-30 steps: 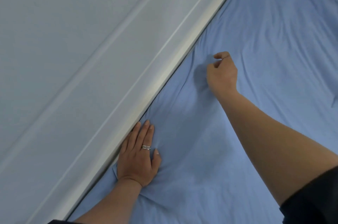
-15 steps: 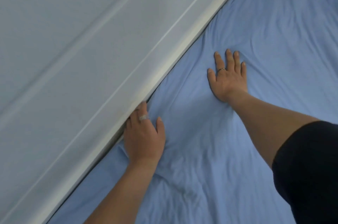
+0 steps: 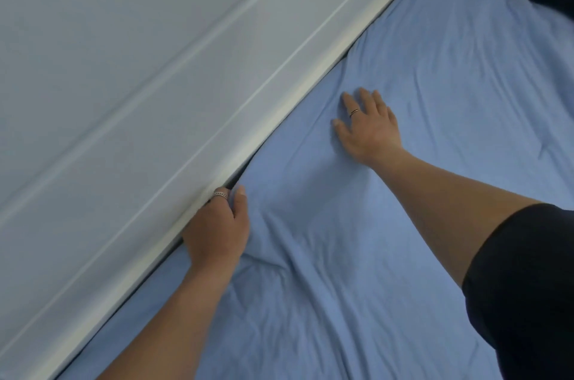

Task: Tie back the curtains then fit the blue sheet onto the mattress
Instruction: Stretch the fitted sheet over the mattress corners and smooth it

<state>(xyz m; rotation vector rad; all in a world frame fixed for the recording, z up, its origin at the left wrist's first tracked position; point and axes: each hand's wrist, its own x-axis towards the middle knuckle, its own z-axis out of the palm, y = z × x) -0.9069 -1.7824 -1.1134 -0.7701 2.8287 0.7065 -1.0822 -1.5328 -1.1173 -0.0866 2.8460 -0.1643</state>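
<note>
1. Blue sheet (image 3: 403,224) covers the bed, with the mattress hidden beneath it. Its edge follows the white rail (image 3: 279,94), a long diagonal from lower left to upper right.
2. The left hand (image 3: 217,230) sits on that line, thumb resting on the cloth and fingers going down into the dark gap between rail and sheet. They are out of sight there, so I cannot tell whether they pinch the cloth or only push it.
3. The right hand (image 3: 369,128) lies farther up the same diagonal, on the bed side of it and apart from the gap. It is spread flat, palm down, gripping nothing.
4. The tuck likely proceeds along the rail toward the upper right. The left hand is already in the gap, while the right appears to pin the cloth.
</note>
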